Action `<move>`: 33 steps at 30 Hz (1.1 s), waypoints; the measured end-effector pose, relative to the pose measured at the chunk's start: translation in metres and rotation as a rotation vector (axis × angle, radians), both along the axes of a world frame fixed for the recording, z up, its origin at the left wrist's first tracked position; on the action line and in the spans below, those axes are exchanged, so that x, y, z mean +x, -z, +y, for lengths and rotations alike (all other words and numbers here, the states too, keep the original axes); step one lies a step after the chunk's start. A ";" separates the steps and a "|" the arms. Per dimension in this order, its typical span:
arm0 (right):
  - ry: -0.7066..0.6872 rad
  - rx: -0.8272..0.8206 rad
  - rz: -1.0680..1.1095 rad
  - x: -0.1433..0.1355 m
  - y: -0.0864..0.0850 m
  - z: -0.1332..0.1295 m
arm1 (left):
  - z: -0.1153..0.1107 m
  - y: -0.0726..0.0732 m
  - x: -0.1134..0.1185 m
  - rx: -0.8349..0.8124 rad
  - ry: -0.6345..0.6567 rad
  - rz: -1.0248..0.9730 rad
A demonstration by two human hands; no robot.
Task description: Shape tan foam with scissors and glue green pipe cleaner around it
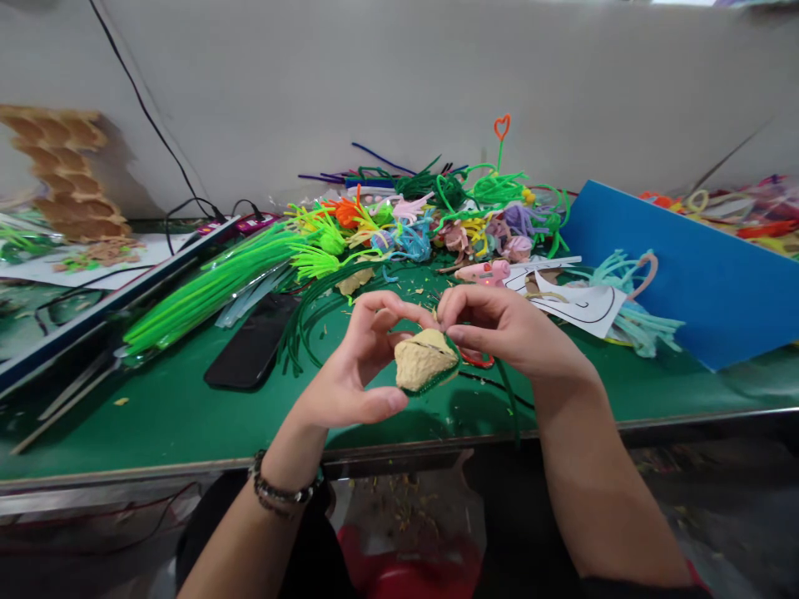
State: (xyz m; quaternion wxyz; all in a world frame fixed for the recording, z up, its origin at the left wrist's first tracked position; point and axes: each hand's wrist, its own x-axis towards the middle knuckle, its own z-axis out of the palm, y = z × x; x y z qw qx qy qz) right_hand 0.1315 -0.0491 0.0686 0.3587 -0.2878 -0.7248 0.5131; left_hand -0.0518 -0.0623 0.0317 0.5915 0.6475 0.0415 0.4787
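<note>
A lumpy beige piece (425, 359) with a dark slit across its top sits in my left hand (359, 366), between the thumb and the curled fingers. Green fuzzy pipe cleaner (430, 385) runs along its lower and right edge. My right hand (499, 324) pinches at the upper right edge of the piece, where the green trim meets the fingertips; the exact grip is partly hidden. Below the right hand a green strand (508, 399) hangs toward the table edge. Red-handled scissors (475, 358) lie partly hidden behind the piece.
A black phone (250, 343) and a bundle of bright green pipe cleaners (212, 287) lie left. A pink glue gun (483, 273) rests behind my hands, before a heap of coloured pipe cleaners (412, 233). A blue board (692, 274) leans at the right.
</note>
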 end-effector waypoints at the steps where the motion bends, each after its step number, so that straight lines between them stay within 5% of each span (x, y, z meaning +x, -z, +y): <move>1: 0.002 0.002 -0.002 0.000 0.000 0.000 | 0.001 0.000 0.000 0.003 -0.002 0.000; 33: -0.114 -0.040 0.112 0.005 -0.004 -0.007 | -0.002 0.006 -0.005 -0.056 0.180 -0.016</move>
